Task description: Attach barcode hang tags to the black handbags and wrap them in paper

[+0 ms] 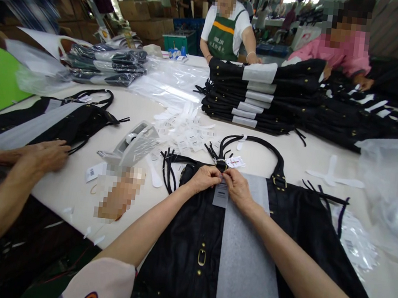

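Observation:
A black handbag [181, 251] lies flat on the white table in front of me, with a grey paper strip [243, 267] down its middle. My left hand [203, 178] and my right hand [238, 187] meet at the bag's top edge, fingers pinched together around a small fitting and a grey hang tag [220, 195]. A white printed tag [235, 162] lies just beyond, by the black handles [256, 143].
A white tape dispenser [133, 147] and loose white labels [183, 130] lie ahead left. A stack of black bags [254, 98] stands across the table, where two people work. Another person's hand [44, 154] rests on a bag at left. Clear plastic bags [390, 188] lie at right.

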The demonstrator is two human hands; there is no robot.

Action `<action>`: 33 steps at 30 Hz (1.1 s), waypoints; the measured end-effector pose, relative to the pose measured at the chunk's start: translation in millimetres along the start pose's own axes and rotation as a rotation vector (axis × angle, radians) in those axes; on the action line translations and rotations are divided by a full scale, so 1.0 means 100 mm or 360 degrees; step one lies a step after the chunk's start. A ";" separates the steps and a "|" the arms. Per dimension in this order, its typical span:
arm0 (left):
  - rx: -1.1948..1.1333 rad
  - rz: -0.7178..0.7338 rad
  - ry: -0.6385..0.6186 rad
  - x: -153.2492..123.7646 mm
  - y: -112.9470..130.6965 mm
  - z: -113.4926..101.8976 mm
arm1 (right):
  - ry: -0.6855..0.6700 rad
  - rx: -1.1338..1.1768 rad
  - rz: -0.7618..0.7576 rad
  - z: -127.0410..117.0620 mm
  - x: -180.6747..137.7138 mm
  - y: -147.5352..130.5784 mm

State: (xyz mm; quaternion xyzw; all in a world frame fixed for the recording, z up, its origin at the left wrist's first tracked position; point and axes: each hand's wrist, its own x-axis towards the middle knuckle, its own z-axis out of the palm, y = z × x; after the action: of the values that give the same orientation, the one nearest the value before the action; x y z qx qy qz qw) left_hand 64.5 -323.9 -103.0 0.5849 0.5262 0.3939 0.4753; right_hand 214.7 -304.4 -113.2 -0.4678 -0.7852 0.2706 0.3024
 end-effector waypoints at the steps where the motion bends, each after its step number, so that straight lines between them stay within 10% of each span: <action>1: 0.0028 -0.0010 0.0018 0.01 -0.02 0.01 | 0.0034 -0.0044 -0.0081 0.01 0.00 0.01; 12: 0.0533 0.0031 0.0007 0.03 -0.01 -0.04 | 0.0276 -0.0659 -0.0540 0.05 0.07 -0.05; 22: 0.0840 0.0255 0.0551 0.01 0.08 -0.03 | 0.0291 -0.0788 -0.0523 0.10 0.08 0.00; 33: 0.0525 0.0325 0.0220 0.01 -0.07 -0.01 | 0.0116 -0.0341 -0.0258 0.12 0.08 0.02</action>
State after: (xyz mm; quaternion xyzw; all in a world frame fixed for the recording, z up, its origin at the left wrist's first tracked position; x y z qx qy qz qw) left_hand 62.2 -323.1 -109.8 0.6765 0.5530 0.3877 0.2935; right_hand 204.2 -297.7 -120.9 -0.4421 -0.8332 0.1428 0.3000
